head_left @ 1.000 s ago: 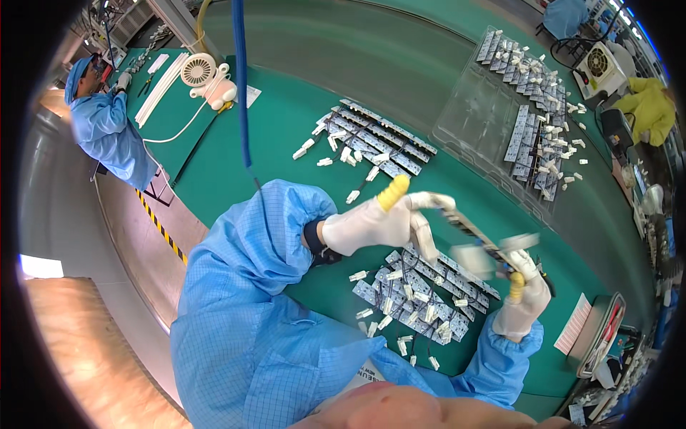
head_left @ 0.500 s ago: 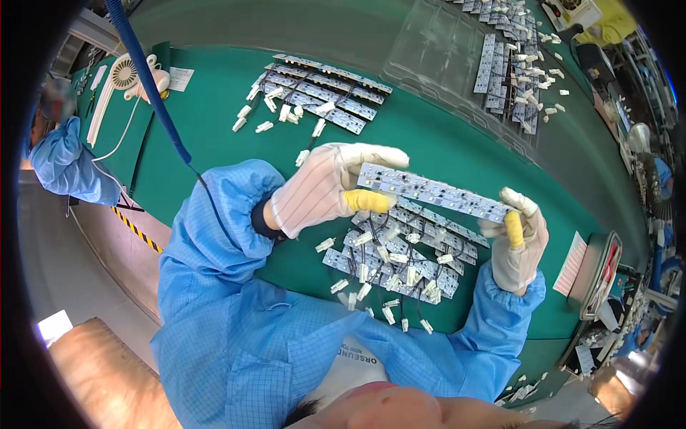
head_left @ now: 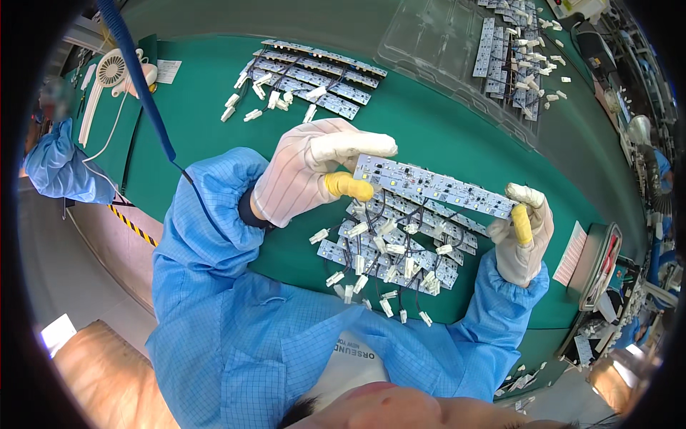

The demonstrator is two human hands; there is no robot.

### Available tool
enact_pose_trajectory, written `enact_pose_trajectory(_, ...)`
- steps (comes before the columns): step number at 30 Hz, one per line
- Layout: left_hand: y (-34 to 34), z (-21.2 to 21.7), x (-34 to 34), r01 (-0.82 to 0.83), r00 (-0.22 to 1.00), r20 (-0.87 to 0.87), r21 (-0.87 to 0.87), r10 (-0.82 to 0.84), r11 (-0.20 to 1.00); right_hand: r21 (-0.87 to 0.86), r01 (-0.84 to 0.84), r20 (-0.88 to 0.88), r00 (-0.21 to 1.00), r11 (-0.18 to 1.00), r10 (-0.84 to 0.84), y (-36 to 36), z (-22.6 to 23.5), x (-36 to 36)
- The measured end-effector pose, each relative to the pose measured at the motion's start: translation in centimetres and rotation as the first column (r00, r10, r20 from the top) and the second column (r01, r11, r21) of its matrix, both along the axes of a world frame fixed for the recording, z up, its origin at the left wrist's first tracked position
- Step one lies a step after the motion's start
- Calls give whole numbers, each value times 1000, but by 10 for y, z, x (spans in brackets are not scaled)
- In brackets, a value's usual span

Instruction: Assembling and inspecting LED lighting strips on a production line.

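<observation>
A long white LED circuit strip (head_left: 436,187) is held level above the green table (head_left: 421,125), one end in each gloved hand. My left hand (head_left: 307,171) pinches its left end between a yellow-tipped thumb and white fingers. My right hand (head_left: 524,229) grips the right end the same way. Directly beneath the strip lies a pile of similar white strips with black wires and white connectors (head_left: 389,250).
A second group of strips (head_left: 314,79) lies further back on the table, and a clear plastic tray (head_left: 457,53) with more strips (head_left: 511,50) at the back right. A small white fan (head_left: 114,71) stands far left near another person's blue sleeve (head_left: 61,168). A blue cable (head_left: 139,86) hangs down.
The strip was tilted and blurred a second ago; both hands have since brought it level and steady above the pile. My view has moved closer to the table.
</observation>
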State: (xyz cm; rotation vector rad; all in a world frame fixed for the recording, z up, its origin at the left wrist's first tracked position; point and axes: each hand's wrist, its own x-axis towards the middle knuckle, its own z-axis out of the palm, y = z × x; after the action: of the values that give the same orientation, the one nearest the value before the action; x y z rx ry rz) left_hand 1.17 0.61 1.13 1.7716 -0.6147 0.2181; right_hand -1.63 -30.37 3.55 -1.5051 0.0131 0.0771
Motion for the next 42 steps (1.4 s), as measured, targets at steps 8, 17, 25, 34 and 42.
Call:
enact_pose_trajectory(8, 6, -7, 7, -43, 990, 141, 68, 33, 997, 29, -16, -77, 997, 999, 19, 0, 3, -3)
enact_pose_trajectory(17, 8, 1, 7, 45, 998, 32, 23, -45, 999, -22, 44, -1, 999, 999, -44, 6, 8, -5)
enact_pose_trajectory(25, 14, 1, 9, 98, 995, -42, 73, -95, 993, 16, 49, -86, 995, 999, -47, 4, 10, -7)
enact_pose_trajectory(34, 13, 7, 18, 93, 979, 164, 160, -119, 983, -10, -65, 59, 996, 998, 65, -5, 5, -8)
enact_pose_trajectory(42, 12, -1, 15, 39, 995, 81, 127, -50, 991, 27, -49, 42, 998, 998, 47, 1, 9, -10)
